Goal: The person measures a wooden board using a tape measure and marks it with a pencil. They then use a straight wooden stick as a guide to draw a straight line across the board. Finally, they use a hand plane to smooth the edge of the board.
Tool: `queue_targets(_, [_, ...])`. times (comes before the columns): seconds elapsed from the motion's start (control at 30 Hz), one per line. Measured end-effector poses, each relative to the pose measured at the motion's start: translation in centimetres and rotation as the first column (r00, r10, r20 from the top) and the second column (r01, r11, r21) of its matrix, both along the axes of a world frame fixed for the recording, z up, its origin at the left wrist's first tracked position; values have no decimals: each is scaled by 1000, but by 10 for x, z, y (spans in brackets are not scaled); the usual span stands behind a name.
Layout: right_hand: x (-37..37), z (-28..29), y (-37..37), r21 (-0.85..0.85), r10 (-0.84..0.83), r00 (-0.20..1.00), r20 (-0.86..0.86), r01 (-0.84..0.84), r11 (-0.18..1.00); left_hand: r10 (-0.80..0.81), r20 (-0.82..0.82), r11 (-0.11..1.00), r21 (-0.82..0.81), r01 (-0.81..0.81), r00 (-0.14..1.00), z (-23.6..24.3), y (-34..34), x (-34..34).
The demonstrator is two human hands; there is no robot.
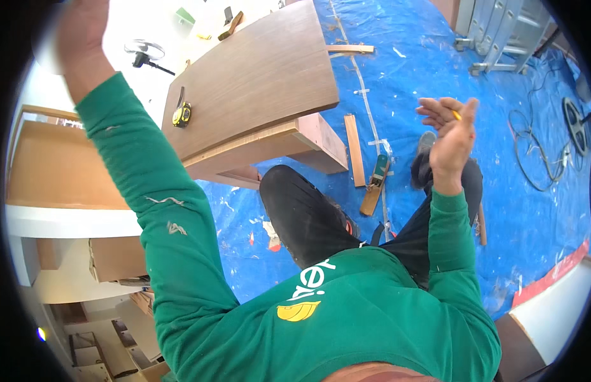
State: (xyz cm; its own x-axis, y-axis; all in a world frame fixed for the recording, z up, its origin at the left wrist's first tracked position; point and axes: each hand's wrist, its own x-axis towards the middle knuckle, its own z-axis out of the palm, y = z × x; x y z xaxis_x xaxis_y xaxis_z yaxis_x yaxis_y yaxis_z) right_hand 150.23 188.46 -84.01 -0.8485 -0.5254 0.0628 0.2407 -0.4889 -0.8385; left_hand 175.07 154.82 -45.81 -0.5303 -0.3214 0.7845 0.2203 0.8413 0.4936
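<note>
Right fingers (436,109) apparently hold a yellow pencil (457,115); top edge crops left hand (83,28).

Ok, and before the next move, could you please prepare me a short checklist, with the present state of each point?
1. Right hand has its yellow pencil-like thing: ok, it sits between thumb and fingers.
2. Left hand is free: cannot tell, the picture's top edge cuts off its fingers.
3. Tape measure is in sight: ok, it lies on the brown panel, near its left side.
4. Brown panel is firmly supported: cannot tell; a wooden base shows below, but no fixing is visible.
5. Floor between the legs is free: not ok, a wooden tool with a green part lies on the blue sheet.
</note>
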Motion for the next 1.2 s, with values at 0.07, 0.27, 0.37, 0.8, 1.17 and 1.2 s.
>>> queue_targets(0.07, [9,-1,-4,66,88,992,-89,-82,994,-119,85,978,183,102,989,-32,-3,-18])
queue_targets(0.27, [53,-9,-9,132,314,909,-275,-287,949,-461,-72,582,728,363,885,-206,-19,-67])
queue_targets(0.37, [70,-9,-10,212,476,794,-378,-426,880,-212,46,651,752,106,976,-250,6,-75])
queue_targets(0.8, [105,15,-11,253,751,660,-5,-726,640,44,667,875,334,-351,744,-262,31,-84])
queue_targets(1.17, [105,22,-27,367,725,687,-42,-664,651,315,752,939,-158,-306,579,-294,-108,-133])
queue_targets(1.2, [102,21,-29,385,731,680,-60,-660,645,317,736,941,-168,-293,598,-301,-109,-135])
